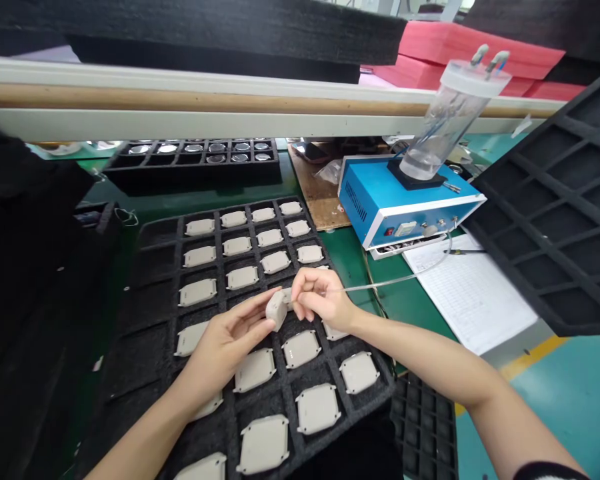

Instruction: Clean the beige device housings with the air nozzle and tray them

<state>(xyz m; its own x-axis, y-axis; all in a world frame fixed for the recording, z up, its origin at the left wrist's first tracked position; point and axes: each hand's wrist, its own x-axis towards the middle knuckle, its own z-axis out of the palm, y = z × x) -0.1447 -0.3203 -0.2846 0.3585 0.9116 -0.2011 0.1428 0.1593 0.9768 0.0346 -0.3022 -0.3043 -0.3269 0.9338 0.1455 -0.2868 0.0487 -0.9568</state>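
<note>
The square housings [301, 349] were pale beige, laid out in a grid across the black foam tray [150, 360]. The control box [375, 183] was bright blue with white trim, and it sat on a green bench mat [350, 260]. Pinkish-red foam sheets [460, 47] lay behind, while the teal floor [570, 413] carried a yellow stripe [525, 363].

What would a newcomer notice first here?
The left hand and right hand meet at centre over a pale casing, above a black foam tray of matching casings. Upper right, a blue control box carries a clear cylinder, with a thin tube running to the right hand.
</note>
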